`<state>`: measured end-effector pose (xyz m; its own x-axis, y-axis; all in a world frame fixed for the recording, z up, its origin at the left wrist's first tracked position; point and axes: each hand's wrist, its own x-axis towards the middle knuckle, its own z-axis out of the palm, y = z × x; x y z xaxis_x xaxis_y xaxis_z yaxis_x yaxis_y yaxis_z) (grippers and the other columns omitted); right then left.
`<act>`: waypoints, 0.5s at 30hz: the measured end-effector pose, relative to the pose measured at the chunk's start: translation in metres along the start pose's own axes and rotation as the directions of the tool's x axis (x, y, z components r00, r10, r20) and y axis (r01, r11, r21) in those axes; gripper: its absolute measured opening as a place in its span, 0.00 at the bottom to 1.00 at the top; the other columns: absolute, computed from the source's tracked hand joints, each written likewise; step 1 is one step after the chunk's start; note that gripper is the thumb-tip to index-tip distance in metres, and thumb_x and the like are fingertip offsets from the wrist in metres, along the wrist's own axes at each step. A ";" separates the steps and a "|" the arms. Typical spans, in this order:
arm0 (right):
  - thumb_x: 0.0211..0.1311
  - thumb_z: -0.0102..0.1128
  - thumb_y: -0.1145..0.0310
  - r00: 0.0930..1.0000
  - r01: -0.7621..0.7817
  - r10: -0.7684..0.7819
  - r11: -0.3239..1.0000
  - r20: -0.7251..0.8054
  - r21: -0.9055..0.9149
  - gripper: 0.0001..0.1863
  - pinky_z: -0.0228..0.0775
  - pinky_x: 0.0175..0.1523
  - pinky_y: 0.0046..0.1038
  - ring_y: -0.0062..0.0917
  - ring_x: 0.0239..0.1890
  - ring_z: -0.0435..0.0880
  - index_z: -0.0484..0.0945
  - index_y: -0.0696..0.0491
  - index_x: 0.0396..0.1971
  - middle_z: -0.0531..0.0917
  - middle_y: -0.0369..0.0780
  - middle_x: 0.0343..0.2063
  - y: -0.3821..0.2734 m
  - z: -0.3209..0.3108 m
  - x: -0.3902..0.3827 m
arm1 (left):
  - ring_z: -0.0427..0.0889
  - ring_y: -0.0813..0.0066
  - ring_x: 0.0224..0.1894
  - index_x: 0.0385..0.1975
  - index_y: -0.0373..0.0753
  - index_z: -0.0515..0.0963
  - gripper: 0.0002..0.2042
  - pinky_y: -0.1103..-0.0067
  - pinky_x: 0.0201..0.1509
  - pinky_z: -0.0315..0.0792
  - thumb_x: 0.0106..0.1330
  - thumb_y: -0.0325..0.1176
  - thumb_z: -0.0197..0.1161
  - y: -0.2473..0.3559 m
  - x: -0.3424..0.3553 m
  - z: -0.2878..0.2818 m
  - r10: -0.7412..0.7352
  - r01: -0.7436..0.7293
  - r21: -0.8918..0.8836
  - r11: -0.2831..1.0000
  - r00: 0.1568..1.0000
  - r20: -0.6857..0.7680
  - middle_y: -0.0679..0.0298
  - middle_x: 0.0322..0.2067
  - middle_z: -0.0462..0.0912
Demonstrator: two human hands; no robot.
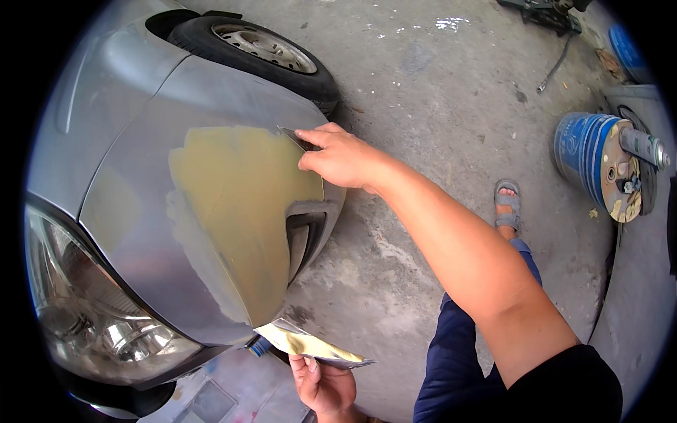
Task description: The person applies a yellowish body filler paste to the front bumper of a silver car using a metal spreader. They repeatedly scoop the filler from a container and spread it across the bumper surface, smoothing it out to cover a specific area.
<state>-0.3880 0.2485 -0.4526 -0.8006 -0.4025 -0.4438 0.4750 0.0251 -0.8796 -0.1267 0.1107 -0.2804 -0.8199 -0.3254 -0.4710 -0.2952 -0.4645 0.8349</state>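
Note:
My right hand grips a thin scraper, held at the upper right edge of a yellowish filler patch on a silver car's bumper corner. A dark-framed opening is beside the patch. Low in the view, my left hand holds a flat plate with pale yellow filler on it, just beneath the bumper's corner.
The car's headlight and tyre flank the bumper. To the right stand a blue bucket with a spray can on top and another blue container. A dark metal tool lies above. My sandalled foot is on concrete.

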 end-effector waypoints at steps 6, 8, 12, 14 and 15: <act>0.57 0.53 0.59 1.000 0.014 -0.014 0.996 -0.005 -0.089 0.35 0.57 0.67 0.34 0.39 0.66 0.61 0.63 0.52 0.66 0.61 0.45 0.65 -0.021 0.014 -0.006 | 0.71 0.59 0.61 0.62 0.36 0.64 0.25 0.61 0.66 0.65 0.62 0.21 0.51 0.000 0.004 0.004 0.002 -0.002 0.004 1.000 1.000 -0.031 0.54 0.60 0.71; 0.56 0.53 0.59 0.998 0.037 -0.034 0.998 0.052 -0.054 0.35 0.56 0.67 0.34 0.39 0.66 0.62 0.64 0.53 0.65 0.61 0.45 0.65 -0.016 0.006 -0.011 | 0.71 0.58 0.61 0.62 0.36 0.64 0.25 0.61 0.66 0.65 0.62 0.22 0.51 0.000 0.005 0.004 0.002 -0.003 -0.006 1.000 0.999 -0.032 0.54 0.60 0.71; 0.56 0.53 0.60 0.997 0.014 -0.015 1.000 0.072 0.021 0.34 0.57 0.67 0.34 0.38 0.67 0.61 0.64 0.53 0.65 0.62 0.46 0.64 -0.014 -0.010 -0.004 | 0.71 0.58 0.61 0.61 0.36 0.65 0.25 0.61 0.66 0.65 0.62 0.21 0.52 0.001 0.007 0.010 -0.002 0.002 0.004 1.000 0.999 -0.044 0.54 0.59 0.71; 0.57 0.53 0.60 0.998 -0.023 0.020 0.998 0.058 0.050 0.34 0.58 0.66 0.34 0.38 0.67 0.61 0.64 0.53 0.65 0.62 0.46 0.64 -0.019 -0.011 0.004 | 0.71 0.58 0.61 0.62 0.36 0.64 0.25 0.61 0.66 0.65 0.62 0.21 0.52 0.001 0.008 0.009 -0.002 0.002 -0.005 1.000 1.000 -0.026 0.54 0.59 0.71; 0.57 0.53 0.59 0.998 -0.033 0.031 0.999 0.061 0.035 0.34 0.57 0.67 0.36 0.39 0.67 0.60 0.64 0.52 0.65 0.62 0.46 0.64 -0.022 -0.007 0.006 | 0.71 0.59 0.61 0.62 0.36 0.64 0.25 0.61 0.67 0.64 0.62 0.21 0.52 0.000 0.010 0.009 -0.003 0.003 -0.009 1.000 1.000 -0.017 0.54 0.59 0.72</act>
<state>-0.4062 0.2520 -0.4375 -0.7619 -0.4565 -0.4594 0.5137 0.0060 -0.8580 -0.1393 0.1150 -0.2819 -0.8109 -0.3378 -0.4779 -0.2929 -0.4727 0.8311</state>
